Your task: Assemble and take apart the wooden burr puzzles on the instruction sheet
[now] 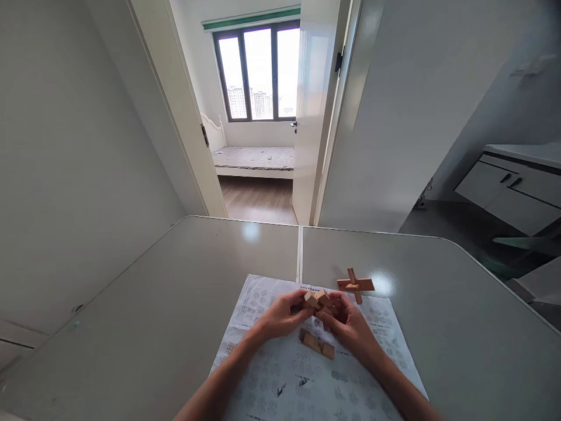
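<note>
Between both hands sits a cluster of interlocking wooden puzzle pieces (321, 298), held just over a printed paper sheet (280, 368). My left hand (287, 313) grips the cluster from its left side, fingers closed at its edge. From the right, my right hand (345, 318) pinches it with thumb and fingers, which hide part of the wood. A loose notched wooden piece (318, 345) lies on the sheet just below the hands. Beyond my right hand, a cross-shaped assembly of wooden pieces (355, 285) rests by the sheet's top edge.
The sheet lies on a glossy grey table (153, 327) with a seam down its middle. Past the far edge, an open door (313, 117) shows a room with a bed (254, 158) and a window. White cabinets (512, 181) stand at the right.
</note>
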A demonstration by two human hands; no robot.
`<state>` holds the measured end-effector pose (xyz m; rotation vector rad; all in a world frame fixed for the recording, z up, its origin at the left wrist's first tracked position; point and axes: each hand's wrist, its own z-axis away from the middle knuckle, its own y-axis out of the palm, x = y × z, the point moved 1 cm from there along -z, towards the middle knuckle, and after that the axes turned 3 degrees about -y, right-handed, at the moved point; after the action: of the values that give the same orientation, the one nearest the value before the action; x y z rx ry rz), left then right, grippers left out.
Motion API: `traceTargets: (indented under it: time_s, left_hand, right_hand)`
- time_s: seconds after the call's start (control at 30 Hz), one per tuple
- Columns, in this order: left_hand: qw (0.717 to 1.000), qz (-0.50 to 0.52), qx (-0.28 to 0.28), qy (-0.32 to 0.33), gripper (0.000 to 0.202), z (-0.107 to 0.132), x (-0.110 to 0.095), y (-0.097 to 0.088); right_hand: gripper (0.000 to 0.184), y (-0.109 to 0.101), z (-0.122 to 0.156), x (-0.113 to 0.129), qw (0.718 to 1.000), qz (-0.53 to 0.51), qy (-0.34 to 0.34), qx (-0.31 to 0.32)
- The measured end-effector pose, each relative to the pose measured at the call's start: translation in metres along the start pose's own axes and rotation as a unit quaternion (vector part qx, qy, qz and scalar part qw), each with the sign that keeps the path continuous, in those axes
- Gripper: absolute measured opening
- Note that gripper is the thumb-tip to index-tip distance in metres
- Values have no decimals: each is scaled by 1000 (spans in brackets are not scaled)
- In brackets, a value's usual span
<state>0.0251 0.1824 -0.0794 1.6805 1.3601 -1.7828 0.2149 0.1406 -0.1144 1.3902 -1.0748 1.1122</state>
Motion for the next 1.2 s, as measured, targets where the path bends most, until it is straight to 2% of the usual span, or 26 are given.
traceTargets:
  time_s: [0.1,0.23,0.4,0.63,0.97,1.2]
  left_hand:
    - [994,100,48,-19,24,0,-1,2]
    - [990,130,50,-26,28,0,-2,1]
    - [990,126,37,-39,32,0,0,2]
    - [990,127,27,-51,32,1,3,4]
    - [993,93,22,-66,37,1,1,6]
    - [996,70,43,-43,32,2,0,5]
  right_hand:
    - [54,-1,0,-5,1000,-20,2,-7]
    - [48,-2,0,-7,1000,-20,-12,4]
    - [43,-2,1,-5,1000,-11,-13,-4]
    - [49,-1,2,-3,1000,12,-12,-10]
    - [52,-6,2,-5,999,18,-19,34]
    - [49,-5,3,-4,998,47,-33,37]
